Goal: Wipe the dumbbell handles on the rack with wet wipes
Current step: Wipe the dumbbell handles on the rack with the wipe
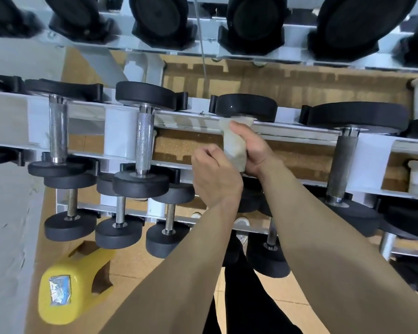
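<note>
The right grip point(249, 145) is curling round the wet wipe point(233, 145), which is sheathing the handle of a dumbbell point(245, 106) lying across the rack's point(121, 131) middle tier. The left grip point(215, 175) is bunching against the wipe's near end, but I cannot tell whether it is pinching it. A yellow kettlebell point(65, 285) is sitting on the floor by the rack's left end.
</note>
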A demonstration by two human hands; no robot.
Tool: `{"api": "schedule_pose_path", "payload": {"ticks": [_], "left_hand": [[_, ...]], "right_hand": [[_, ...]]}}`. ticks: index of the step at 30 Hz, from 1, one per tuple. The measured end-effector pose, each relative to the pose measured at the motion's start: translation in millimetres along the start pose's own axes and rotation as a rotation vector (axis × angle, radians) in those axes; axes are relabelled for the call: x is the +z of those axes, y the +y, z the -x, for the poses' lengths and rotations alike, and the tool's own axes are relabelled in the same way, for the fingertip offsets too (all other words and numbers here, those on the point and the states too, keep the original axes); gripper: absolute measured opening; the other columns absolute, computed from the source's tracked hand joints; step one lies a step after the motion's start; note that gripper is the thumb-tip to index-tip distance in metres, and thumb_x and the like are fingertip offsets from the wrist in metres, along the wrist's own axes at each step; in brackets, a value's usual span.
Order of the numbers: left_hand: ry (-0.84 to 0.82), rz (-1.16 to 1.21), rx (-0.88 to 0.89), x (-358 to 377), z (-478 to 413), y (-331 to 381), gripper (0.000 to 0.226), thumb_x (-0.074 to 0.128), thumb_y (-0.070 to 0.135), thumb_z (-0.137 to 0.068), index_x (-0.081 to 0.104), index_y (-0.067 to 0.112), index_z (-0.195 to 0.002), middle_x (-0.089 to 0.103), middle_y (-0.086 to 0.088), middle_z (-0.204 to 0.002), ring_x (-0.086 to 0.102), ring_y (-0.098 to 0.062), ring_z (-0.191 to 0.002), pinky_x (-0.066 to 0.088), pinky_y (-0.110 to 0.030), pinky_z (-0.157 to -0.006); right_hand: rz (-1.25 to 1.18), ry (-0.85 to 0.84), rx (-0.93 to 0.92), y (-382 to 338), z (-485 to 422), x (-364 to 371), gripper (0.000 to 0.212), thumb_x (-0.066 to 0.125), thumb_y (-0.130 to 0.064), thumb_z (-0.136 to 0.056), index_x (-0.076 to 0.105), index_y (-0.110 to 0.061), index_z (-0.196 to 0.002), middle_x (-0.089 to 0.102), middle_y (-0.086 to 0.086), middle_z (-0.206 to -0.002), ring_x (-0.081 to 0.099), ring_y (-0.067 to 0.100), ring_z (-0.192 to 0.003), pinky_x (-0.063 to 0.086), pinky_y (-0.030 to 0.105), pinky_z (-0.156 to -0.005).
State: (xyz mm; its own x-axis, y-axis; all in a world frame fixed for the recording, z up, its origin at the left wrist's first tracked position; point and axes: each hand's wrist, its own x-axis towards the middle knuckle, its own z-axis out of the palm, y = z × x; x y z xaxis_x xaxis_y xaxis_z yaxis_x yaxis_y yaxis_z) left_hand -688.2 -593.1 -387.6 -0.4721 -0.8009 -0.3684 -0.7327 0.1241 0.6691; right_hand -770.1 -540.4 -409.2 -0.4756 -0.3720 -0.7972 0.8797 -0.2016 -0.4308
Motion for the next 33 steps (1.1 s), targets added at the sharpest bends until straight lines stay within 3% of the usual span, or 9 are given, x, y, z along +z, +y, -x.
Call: {"api": "schedule_pose_path", "payload": {"ticks": [3, 7, 10, 13, 19, 22, 26, 29, 33], "left_hand": [[0.001, 0.03, -0.022, -3, 0, 1, 0.031, 0.033, 0.044, -0.104, 0.054, 0.021, -0.101, 0.06, 0.0, -0.104, 0.057, -0.025, -0.096, 0.044, -0.043, -0.084], [0.027, 0.083, 0.004, -5, 3, 1, 0.031, 0.033, 0.048, -0.101, 0.052, 0.025, -0.096, 0.061, 0.002, -0.097, 0.06, -0.022, -0.089, 0.05, -0.048, -0.083], [0.024, 0.105, -0.003, -5, 3, 3, 0.029, 0.034, 0.047, -0.1, 0.052, 0.024, -0.096, 0.06, 0.001, -0.096, 0.059, -0.023, -0.089, 0.048, -0.046, -0.082], [0.01, 0.114, -0.016, -6, 4, 4, 0.029, 0.034, 0.045, -0.102, 0.052, 0.023, -0.098, 0.059, 0.001, -0.099, 0.056, -0.023, -0.09, 0.043, -0.04, -0.079], [0.006, 0.116, -0.022, -4, 3, 3, 0.035, 0.033, 0.05, -0.099, 0.054, 0.023, -0.099, 0.059, 0.001, -0.104, 0.056, -0.025, -0.096, 0.044, -0.043, -0.084], [0.005, 0.106, -0.018, -4, 3, 3, 0.035, 0.032, 0.05, -0.099, 0.053, 0.023, -0.1, 0.058, 0.001, -0.103, 0.056, -0.025, -0.095, 0.045, -0.047, -0.085], [-0.028, 0.108, -0.048, -5, 2, 3, 0.03, 0.034, 0.048, -0.1, 0.053, 0.025, -0.101, 0.056, 0.005, -0.104, 0.055, -0.023, -0.097, 0.044, -0.044, -0.088], [-0.025, 0.099, -0.041, -5, 2, 2, 0.029, 0.034, 0.047, -0.1, 0.053, 0.025, -0.102, 0.055, 0.006, -0.105, 0.056, -0.023, -0.098, 0.045, -0.044, -0.087], [-0.015, 0.092, -0.021, -5, 2, 4, 0.032, 0.029, 0.05, -0.098, 0.05, 0.027, -0.099, 0.05, 0.008, -0.101, 0.056, -0.022, -0.096, 0.046, -0.045, -0.086]], "right_hand": [[0.33, 0.165, -0.149, 16, 13, 0, 0.015, 0.071, -0.023, -0.089, 0.072, -0.009, -0.094, 0.075, 0.004, -0.081, 0.072, 0.019, -0.079, 0.057, 0.032, -0.068], [0.783, 0.382, -0.203, 33, 20, 4, 0.024, 0.078, -0.036, -0.08, 0.076, -0.012, -0.084, 0.077, 0.001, -0.082, 0.073, 0.016, -0.078, 0.057, 0.033, -0.07], [0.665, 0.416, -0.2, 14, 10, 10, 0.012, 0.078, -0.024, -0.081, 0.071, -0.014, -0.082, 0.075, 0.004, -0.089, 0.072, 0.021, -0.086, 0.059, 0.038, -0.079], [0.408, 0.407, -0.195, -12, 2, 19, 0.03, 0.081, -0.024, -0.079, 0.067, -0.014, -0.103, 0.073, 0.005, -0.096, 0.071, 0.022, -0.09, 0.058, 0.035, -0.08], [0.225, 0.123, -0.032, 12, 18, 0, 0.023, 0.069, -0.02, -0.092, 0.066, -0.006, -0.11, 0.076, 0.008, -0.088, 0.074, 0.021, -0.082, 0.059, 0.036, -0.075], [0.292, 0.009, 0.022, 15, 29, -8, 0.013, 0.062, -0.012, -0.095, 0.068, -0.006, -0.105, 0.077, 0.005, -0.083, 0.074, 0.014, -0.078, 0.06, 0.029, -0.067], [0.553, 0.276, -0.073, 19, 21, 2, 0.026, 0.077, -0.022, -0.081, 0.072, -0.011, -0.104, 0.078, 0.006, -0.093, 0.075, 0.022, -0.089, 0.062, 0.035, -0.074], [0.541, 0.48, -0.182, 10, 13, 17, 0.012, 0.076, -0.019, -0.081, 0.066, -0.017, -0.086, 0.071, 0.004, -0.085, 0.068, 0.017, -0.08, 0.055, 0.028, -0.067], [0.441, 0.491, -0.278, -6, -1, 30, 0.015, 0.076, -0.021, -0.083, 0.062, -0.018, -0.077, 0.066, -0.003, -0.073, 0.063, 0.016, -0.071, 0.052, 0.029, -0.069]]}}
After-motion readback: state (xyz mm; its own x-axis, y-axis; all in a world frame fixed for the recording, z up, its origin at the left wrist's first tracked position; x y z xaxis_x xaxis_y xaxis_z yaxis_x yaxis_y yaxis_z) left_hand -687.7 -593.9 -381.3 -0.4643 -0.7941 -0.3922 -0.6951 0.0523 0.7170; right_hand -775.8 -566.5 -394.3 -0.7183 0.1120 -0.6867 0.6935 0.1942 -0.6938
